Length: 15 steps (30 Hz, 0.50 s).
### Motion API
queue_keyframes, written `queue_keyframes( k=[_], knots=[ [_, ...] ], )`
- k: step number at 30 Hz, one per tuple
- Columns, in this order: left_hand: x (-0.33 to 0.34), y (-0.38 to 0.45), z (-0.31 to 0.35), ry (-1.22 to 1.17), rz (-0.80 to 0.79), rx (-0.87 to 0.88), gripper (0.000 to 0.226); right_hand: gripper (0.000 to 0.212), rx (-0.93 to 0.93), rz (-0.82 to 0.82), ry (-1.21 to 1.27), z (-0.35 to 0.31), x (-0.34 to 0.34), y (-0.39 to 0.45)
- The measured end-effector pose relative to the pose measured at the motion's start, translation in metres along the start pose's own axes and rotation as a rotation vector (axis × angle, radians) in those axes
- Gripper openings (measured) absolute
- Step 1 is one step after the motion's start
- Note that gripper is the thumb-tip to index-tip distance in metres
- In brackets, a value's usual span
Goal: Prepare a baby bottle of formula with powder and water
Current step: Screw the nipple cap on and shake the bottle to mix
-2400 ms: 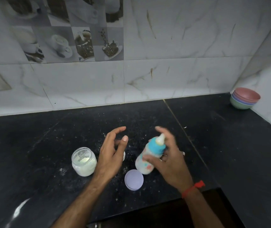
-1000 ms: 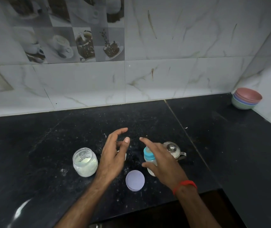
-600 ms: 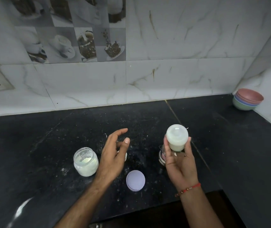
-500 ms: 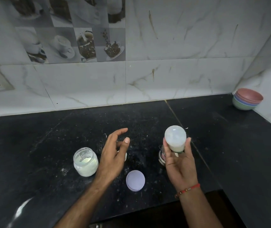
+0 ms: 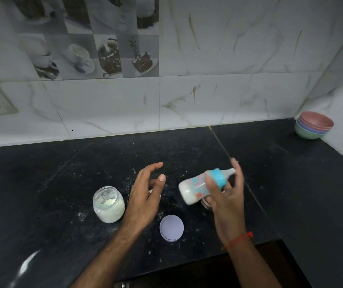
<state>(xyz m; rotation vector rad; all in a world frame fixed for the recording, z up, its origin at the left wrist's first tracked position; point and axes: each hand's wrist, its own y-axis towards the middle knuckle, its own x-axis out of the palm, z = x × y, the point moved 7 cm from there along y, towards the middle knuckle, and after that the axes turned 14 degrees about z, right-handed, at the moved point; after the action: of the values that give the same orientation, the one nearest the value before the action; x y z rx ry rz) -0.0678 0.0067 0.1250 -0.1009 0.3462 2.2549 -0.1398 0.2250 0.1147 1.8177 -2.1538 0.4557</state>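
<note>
Head view: right hand grips the tilted baby bottle, seemingly light, smooth, best held mid-body, while left hand hovers open and empty above the tabletop.

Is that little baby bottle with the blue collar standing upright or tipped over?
Tipped. The right hand holds the patterned baby bottle nearly sideways above the black counter, teat pointing right, milky liquid inside.

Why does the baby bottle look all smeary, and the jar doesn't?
Head view: the baby bottle and the right hand holding it are motion-blurred; the powder jar, resting on the counter, looks sharp; the left hand looks fairly crisp too.
</note>
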Motion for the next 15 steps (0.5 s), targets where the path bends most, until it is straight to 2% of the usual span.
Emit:
queue_keyframes(
  k=[2, 3, 5, 7, 9, 11, 13, 15],
  knots=[
    [-0.001, 0.0, 0.0, -0.01, 0.003, -0.007, 0.03, 0.07, 0.375, 0.188, 0.32, 0.023, -0.011, 0.004],
    [-0.002, 0.0, 0.0, -0.01, 0.003, -0.009, 0.03, 0.065, 0.506, 0.241, 0.419, 0.031, -0.012, 0.004],
    [-0.001, 0.0, 0.0, -0.008, -0.003, -0.009, 0.03, 0.056, 0.629, 0.286, 0.543, 0.037, -0.013, 0.004],
    [-0.001, 0.0, 0.0, -0.012, -0.009, -0.007, 0.03, 0.052, 0.636, 0.291, 0.579, 0.038, -0.013, 0.004],
    [0.0, 0.0, 0.0, -0.012, -0.007, -0.001, 0.03, 0.057, 0.556, 0.277, 0.533, 0.034, -0.012, 0.004],
    [0.0, 0.0, -0.001, -0.007, -0.006, 0.004, 0.03, 0.066, 0.357, 0.284, 0.374, 0.023, -0.016, 0.004],
    [0.0, 0.001, -0.002, -0.002, -0.007, 0.009, 0.03, 0.079, 0.065, 0.249, 0.171, 0.002, -0.014, 0.002],
    [0.0, 0.001, -0.004, -0.003, -0.006, 0.009, 0.03, 0.086, -0.332, 0.194, -0.002, -0.025, -0.01, -0.007]
  ],
)
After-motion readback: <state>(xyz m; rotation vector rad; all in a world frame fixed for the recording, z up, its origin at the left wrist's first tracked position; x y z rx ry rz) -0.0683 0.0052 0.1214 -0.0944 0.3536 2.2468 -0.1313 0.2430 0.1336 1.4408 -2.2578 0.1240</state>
